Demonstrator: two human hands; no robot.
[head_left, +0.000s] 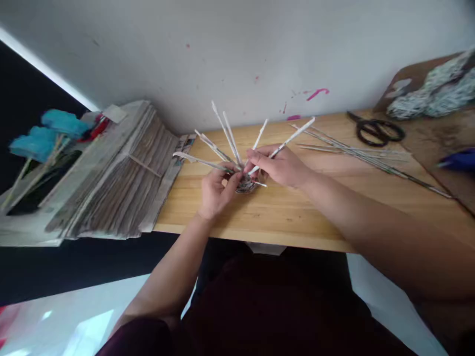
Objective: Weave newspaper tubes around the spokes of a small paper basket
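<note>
A small woven basket base (246,185) made of rolled paper sits on the wooden table, close to its front half. Several white paper sticks (227,129) fan upward and outward from it. My left hand (218,192) is closed on the left side of the base, thumb on top. My right hand (278,165) pinches a white paper tube (295,136) that slants up to the right, its lower end at the weave. A short stick end (261,184) pokes out at the right of the base. My fingers hide part of the weave.
Stacked newspaper (122,183) fills the table's left, with blue paper flowers (65,123) beyond it. Long thin paper sticks (365,155) lie at the right, near black scissors (378,132). A braided grey-white piece (430,91) stands at the back right. The wall (237,59) rises behind.
</note>
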